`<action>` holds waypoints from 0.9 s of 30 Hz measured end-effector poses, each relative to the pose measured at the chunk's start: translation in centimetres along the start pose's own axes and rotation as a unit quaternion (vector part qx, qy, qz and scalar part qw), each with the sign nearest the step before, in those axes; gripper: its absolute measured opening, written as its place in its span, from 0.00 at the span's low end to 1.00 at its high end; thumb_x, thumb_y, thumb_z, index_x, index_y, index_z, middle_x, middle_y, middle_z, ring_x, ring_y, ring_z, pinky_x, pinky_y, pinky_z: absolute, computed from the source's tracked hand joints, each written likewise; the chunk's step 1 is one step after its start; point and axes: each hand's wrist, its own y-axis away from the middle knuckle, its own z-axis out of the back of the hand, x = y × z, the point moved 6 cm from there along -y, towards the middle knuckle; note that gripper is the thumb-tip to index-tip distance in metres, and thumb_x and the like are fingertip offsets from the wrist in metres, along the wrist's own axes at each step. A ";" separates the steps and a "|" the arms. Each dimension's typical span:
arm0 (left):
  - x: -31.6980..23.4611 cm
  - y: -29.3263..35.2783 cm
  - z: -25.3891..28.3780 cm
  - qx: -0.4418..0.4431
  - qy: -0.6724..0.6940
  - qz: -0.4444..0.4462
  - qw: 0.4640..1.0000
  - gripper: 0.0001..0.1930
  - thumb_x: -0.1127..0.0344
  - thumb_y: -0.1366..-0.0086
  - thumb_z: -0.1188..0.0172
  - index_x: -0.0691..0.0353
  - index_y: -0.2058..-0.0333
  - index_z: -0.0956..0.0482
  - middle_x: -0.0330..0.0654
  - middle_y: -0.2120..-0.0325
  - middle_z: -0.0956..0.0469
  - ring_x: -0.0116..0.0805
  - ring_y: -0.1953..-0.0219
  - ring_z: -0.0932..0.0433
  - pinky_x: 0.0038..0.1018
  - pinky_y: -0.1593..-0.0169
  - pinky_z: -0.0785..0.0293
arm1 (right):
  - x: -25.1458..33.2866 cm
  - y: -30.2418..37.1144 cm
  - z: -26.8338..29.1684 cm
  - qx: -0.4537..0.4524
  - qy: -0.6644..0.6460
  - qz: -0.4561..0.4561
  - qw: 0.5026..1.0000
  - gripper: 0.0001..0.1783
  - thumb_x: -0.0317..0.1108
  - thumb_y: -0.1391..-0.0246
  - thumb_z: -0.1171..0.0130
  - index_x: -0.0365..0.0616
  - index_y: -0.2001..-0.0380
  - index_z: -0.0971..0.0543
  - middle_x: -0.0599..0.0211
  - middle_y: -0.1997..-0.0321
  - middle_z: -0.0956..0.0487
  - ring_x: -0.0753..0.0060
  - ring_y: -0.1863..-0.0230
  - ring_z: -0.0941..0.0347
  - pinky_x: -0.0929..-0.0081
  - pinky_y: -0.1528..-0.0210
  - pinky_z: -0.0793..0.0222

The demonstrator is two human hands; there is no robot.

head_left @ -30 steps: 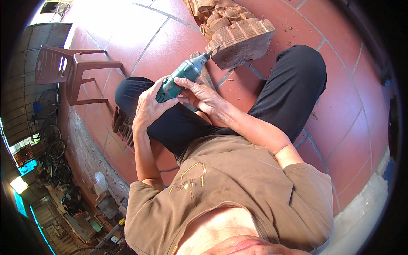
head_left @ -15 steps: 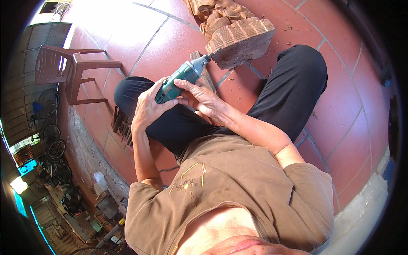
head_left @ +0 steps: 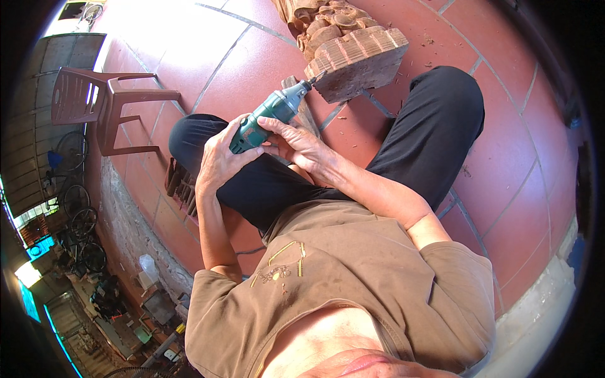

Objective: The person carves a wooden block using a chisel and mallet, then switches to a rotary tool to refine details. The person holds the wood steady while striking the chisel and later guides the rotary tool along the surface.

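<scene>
The left hand (head_left: 220, 160) is wrapped shut around the rear end of a green rotary tool (head_left: 268, 116), fingers curled over its butt; the right hand (head_left: 296, 142) is closed on the same body just forward of the left, thumb and fingers pinching it from the near side, so both hands are clamped on the one tool and touch each other; the tool's long axis runs from the left hand up and to the right, straight toward the carved wooden block (head_left: 353, 53); its bit meets the block at the near lower-left corner of the ribbed base, or is just short of it, the contact itself too small to judge; the right hand is the nearer of the two to the block, the left lying farther back along the same line; the block stands on the red tiled floor (head_left: 504, 157), ahead of the person's crossed legs in black trousers (head_left: 435, 132); well to the left of the block, across the tiles, stands a brown plastic chair (head_left: 107, 104).
</scene>
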 end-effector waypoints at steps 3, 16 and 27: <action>0.0 0.0 0.0 -0.001 -0.003 -0.001 1.000 0.33 0.63 0.50 0.26 0.59 0.44 0.27 0.48 0.62 0.18 0.41 0.60 0.16 0.31 0.55 0.23 | 0.0 -0.1 0.1 0.004 -0.004 0.000 1.000 0.15 0.37 0.46 0.30 0.53 0.56 0.23 0.75 0.57 0.19 0.77 0.54 0.23 0.68 0.49 0.26; 0.1 -0.2 0.0 -0.006 0.000 0.005 1.000 0.34 0.63 0.50 0.26 0.59 0.44 0.28 0.49 0.64 0.18 0.43 0.61 0.16 0.32 0.56 0.23 | 0.7 -0.1 -0.3 0.001 -0.006 0.001 1.000 0.14 0.36 0.46 0.30 0.51 0.58 0.22 0.72 0.58 0.18 0.73 0.54 0.22 0.66 0.48 0.25; 0.1 -0.2 0.0 -0.014 -0.005 -0.003 1.000 0.34 0.62 0.49 0.26 0.59 0.43 0.28 0.49 0.63 0.18 0.44 0.61 0.16 0.32 0.56 0.22 | 0.9 -0.2 -0.2 -0.002 0.028 0.006 1.000 0.14 0.40 0.44 0.32 0.52 0.57 0.22 0.73 0.58 0.18 0.76 0.54 0.22 0.66 0.48 0.25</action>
